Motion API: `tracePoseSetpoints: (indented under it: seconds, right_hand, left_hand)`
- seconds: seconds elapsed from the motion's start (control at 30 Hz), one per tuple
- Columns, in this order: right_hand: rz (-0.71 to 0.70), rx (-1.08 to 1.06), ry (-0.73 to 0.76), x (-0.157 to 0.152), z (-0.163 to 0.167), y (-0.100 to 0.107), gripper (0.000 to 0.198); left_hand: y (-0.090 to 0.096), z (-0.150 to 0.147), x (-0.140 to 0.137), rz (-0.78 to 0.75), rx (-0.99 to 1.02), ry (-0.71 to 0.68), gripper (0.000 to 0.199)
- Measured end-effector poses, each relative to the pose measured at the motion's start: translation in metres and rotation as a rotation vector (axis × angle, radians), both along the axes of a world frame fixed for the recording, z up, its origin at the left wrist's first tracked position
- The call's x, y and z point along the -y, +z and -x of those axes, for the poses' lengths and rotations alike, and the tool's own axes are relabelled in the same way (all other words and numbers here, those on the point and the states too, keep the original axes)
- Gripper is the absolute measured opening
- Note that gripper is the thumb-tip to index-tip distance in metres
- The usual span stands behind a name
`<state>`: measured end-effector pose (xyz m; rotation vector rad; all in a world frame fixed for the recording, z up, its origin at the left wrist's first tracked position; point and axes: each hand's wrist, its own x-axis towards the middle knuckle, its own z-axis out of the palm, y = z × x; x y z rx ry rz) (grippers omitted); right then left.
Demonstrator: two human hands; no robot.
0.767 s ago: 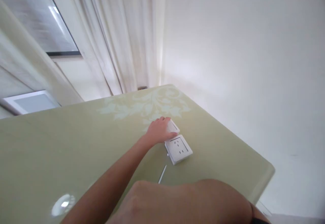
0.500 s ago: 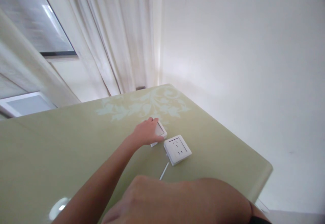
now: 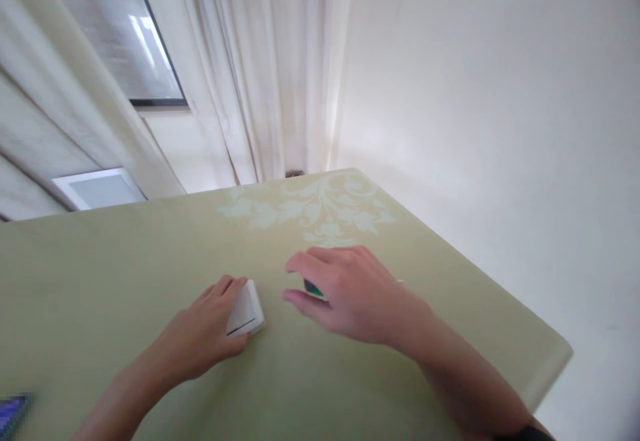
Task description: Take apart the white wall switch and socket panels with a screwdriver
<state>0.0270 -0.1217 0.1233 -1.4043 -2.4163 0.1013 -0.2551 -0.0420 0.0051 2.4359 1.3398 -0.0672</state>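
Observation:
My left hand (image 3: pixel 203 331) grips the near edge of a small white switch plate (image 3: pixel 245 311) that lies on the pale green table (image 3: pixel 125 274), left of centre. Just right of it my right hand (image 3: pixel 350 294) hovers low over the table, fingers pointing left. A small dark green piece of a tool (image 3: pixel 313 288) shows between its thumb and fingers. The white wall socket seen earlier is hidden under this hand, apart from a thin white sliver (image 3: pixel 400 281) at its far side.
White curtains (image 3: pixel 260 74) and a window (image 3: pixel 125 34) stand behind the table's far edge. A plain white wall runs along the right. The table's right edge (image 3: pixel 550 367) falls away close to my right forearm. A blue-purple object (image 3: pixel 11 414) peeks in at the bottom left.
My left hand has dragged the switch plate away from the socket, toward me and to the left. My right hand has come forward from the bottom edge and now covers the socket.

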Motion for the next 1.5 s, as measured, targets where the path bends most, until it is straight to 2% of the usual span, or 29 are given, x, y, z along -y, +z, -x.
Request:
tracePoseSetpoints:
  seconds: [0.07, 0.2, 0.3, 0.37, 0.47, 0.57, 0.7, 0.83, 0.9, 1.03, 1.13, 1.23, 1.37, 1.47, 1.5]
  right_hand:
    - [0.099, -0.017, -0.075, -0.002, -0.014, 0.000, 0.030]
    - [0.351, 0.002, -0.225, 0.002, -0.051, -0.014, 0.067]
    - [0.520, 0.082, -0.367, 0.015, -0.082, -0.037, 0.101]
    - [0.595, 0.131, -0.420, 0.025, -0.099, -0.054, 0.120]
    - [0.675, 0.182, -0.496, 0.033, -0.117, -0.074, 0.137]
    - [0.704, 0.209, -0.503, 0.026, -0.121, -0.082, 0.132]
    - [0.666, 0.181, -0.381, 0.006, -0.111, -0.081, 0.102]
    - [0.667, 0.151, -0.312, -0.005, -0.095, -0.079, 0.096]
    - [0.684, 0.131, -0.284, -0.008, -0.090, -0.077, 0.096]
    - [0.674, 0.083, -0.252, -0.010, -0.085, -0.065, 0.091]
    - [0.600, 0.032, -0.270, -0.013, -0.075, -0.050, 0.095]
    - [0.484, 0.034, -0.280, -0.024, -0.050, -0.040, 0.100]
    - [0.423, 0.146, -0.181, -0.058, 0.001, -0.048, 0.103]
    - [0.429, 0.250, -0.114, -0.092, 0.038, -0.066, 0.105]
    - [0.440, 0.260, -0.102, -0.101, 0.048, -0.073, 0.103]
  left_hand:
    - [-0.003, 0.018, 0.007, 0.035, 0.011, 0.000, 0.077]
    - [-0.001, 0.041, 0.017, 0.090, 0.015, 0.000, 0.082]
    - [0.004, 0.044, 0.021, 0.115, 0.004, -0.002, 0.086]
    - [0.009, 0.041, 0.022, 0.123, 0.009, -0.008, 0.081]
    - [0.014, 0.032, 0.028, 0.124, 0.024, -0.020, 0.071]
    - [0.021, 0.022, 0.039, 0.159, 0.072, -0.053, 0.069]
    - [0.037, 0.019, 0.051, 0.270, 0.177, -0.110, 0.075]
    - [0.044, 0.039, 0.033, 0.250, 0.274, -0.051, 0.087]
    - [0.034, 0.055, 0.012, 0.187, 0.288, 0.031, 0.093]
    - [-0.002, 0.082, -0.028, -0.052, 0.160, 0.150, 0.093]
    - [-0.022, 0.096, -0.045, -0.044, 0.092, 0.179, 0.090]
    - [-0.028, 0.107, -0.056, -0.010, 0.091, 0.190, 0.089]
    - [-0.017, 0.111, -0.056, -0.020, 0.102, 0.205, 0.089]
    - [0.004, 0.094, -0.032, -0.017, 0.175, 0.127, 0.079]
    - [0.012, 0.084, -0.019, 0.036, 0.242, 0.064, 0.076]
